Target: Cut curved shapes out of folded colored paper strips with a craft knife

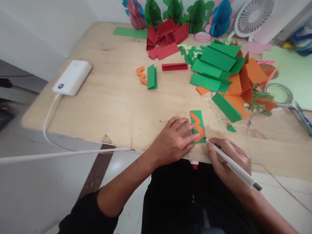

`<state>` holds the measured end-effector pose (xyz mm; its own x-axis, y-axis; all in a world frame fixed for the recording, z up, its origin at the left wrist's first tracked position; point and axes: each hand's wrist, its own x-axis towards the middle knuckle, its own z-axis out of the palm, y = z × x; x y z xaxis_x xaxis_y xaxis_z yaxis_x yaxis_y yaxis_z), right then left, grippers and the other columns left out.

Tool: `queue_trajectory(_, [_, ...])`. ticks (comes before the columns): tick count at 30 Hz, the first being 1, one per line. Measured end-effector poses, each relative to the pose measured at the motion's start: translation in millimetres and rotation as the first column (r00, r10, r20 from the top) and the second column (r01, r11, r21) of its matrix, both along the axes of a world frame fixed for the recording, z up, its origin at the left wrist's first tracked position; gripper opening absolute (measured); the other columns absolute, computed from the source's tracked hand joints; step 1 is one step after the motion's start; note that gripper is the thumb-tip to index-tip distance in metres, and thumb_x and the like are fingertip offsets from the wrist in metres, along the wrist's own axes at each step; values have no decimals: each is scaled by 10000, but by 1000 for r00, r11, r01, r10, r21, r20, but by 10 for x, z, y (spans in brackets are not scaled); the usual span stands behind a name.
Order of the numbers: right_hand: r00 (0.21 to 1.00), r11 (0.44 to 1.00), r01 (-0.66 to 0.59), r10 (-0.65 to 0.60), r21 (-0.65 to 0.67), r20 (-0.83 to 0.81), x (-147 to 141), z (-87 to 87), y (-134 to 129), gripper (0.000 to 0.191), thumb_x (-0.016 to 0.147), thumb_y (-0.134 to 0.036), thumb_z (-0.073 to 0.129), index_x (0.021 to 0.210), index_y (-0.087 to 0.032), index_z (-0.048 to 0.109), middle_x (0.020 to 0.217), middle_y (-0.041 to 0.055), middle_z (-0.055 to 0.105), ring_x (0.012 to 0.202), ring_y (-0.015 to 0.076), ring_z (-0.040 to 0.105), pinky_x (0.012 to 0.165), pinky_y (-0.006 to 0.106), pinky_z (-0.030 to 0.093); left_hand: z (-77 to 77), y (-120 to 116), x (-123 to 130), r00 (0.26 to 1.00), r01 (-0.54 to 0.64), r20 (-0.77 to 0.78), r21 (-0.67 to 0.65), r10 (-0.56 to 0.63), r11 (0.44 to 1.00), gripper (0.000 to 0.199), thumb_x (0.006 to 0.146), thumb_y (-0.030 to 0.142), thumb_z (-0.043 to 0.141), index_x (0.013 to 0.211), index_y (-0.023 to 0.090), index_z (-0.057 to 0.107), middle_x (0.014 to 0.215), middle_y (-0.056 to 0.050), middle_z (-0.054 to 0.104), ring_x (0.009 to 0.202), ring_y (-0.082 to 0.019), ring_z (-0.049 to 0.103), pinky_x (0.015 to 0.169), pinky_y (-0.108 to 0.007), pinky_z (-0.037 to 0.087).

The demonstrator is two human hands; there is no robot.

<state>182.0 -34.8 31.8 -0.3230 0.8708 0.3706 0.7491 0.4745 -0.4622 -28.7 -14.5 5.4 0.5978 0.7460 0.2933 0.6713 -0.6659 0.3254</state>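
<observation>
An orange curvy paper cutout (199, 128) lies on a folded green paper piece (199, 114) near the table's front edge. My left hand (174, 141) presses on both from the left, fingers spread and flat. My right hand (229, 159) grips a white pen (232, 165), its tip touching down at the lower right edge of the green piece, beside the cutout. Further back lie another orange cutout (141, 74), partly under a folded green paper (152, 77), and a folded red strip (175, 67).
A white power bank (72, 78) with a cable sits at the left. Piled green papers (218, 58) and orange papers (255, 72) lie to the right, near tape (279, 93) and scissors (302, 117). Red papers (168, 32), paper ornaments and a fan (255, 16) stand behind.
</observation>
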Motion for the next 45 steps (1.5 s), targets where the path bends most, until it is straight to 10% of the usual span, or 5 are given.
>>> queue_trajectory(45, [999, 1000, -28, 28, 3, -35, -26, -31, -46, 50, 905, -199, 578, 909, -184, 625, 719, 1, 689, 600, 111, 629, 608, 224, 471, -114, 70, 69, 993, -57, 111, 189, 37, 980, 195, 979, 250, 527, 1025, 232, 716, 1135, -58, 679, 1119, -248, 534, 966, -425, 450])
